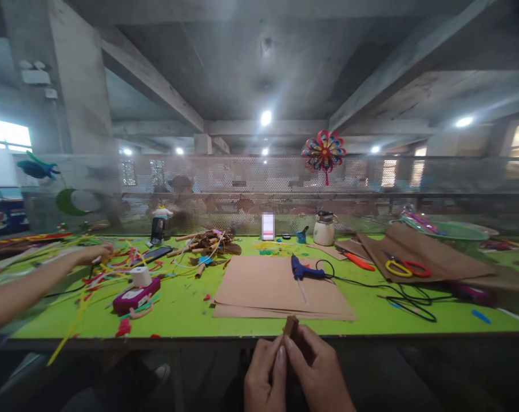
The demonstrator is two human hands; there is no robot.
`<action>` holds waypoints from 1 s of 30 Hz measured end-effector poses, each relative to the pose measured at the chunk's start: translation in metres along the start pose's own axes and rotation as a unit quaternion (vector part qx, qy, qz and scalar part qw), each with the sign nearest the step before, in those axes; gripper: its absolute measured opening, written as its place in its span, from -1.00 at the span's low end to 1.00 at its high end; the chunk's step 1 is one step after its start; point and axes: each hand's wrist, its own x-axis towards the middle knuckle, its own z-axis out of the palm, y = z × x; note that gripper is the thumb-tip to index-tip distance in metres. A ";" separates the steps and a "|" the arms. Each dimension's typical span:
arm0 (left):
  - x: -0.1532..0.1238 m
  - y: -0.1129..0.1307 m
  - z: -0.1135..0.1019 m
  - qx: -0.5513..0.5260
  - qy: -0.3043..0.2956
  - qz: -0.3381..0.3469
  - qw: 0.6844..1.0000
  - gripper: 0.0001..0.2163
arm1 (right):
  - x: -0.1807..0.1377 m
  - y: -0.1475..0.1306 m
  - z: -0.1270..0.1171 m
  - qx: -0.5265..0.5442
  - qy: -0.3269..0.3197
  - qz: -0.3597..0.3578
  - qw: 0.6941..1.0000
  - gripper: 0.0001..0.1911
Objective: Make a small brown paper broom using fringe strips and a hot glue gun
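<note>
Brown strip [291, 326], narrow, blunt-ended; left hand [263, 372] and right hand [319, 366] both pinching it.

Ceiling [225, 57]: bare grey concrete, crossed by heavy beams [151, 80].
Lamps [266, 118]: through my feed, several glow white overhead.
Windows [6, 133]: bright, at my far left and far right.
Pillar [81, 97]: broad grey concrete, on my left.
Table [177, 312]: lime-green top, dark beneath.
Partition [225, 174]: perforated mesh, standing beyond the table.

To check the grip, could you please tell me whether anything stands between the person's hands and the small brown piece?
Nothing visible does: the left hand and right hand hold the small brown piece directly, near the edge of the green table.
</note>
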 end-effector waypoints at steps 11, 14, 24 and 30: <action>0.001 0.045 0.001 -0.006 -0.070 -0.037 0.997 -0.73 | -0.001 -0.040 -0.020 0.045 -0.015 0.044 0.998 -0.75; 0.003 0.049 0.002 -0.007 -0.085 -0.046 0.995 -0.73 | -0.001 -0.043 -0.024 0.068 -0.021 0.047 0.996 -0.74; 0.001 0.051 0.001 0.053 -0.124 0.025 0.991 -0.76 | -0.002 -0.046 -0.028 0.063 -0.010 0.042 0.997 -0.71; 0.001 0.055 0.000 0.016 -0.145 -0.013 0.989 -0.71 | -0.005 -0.044 -0.031 0.055 -0.013 0.052 0.997 -0.70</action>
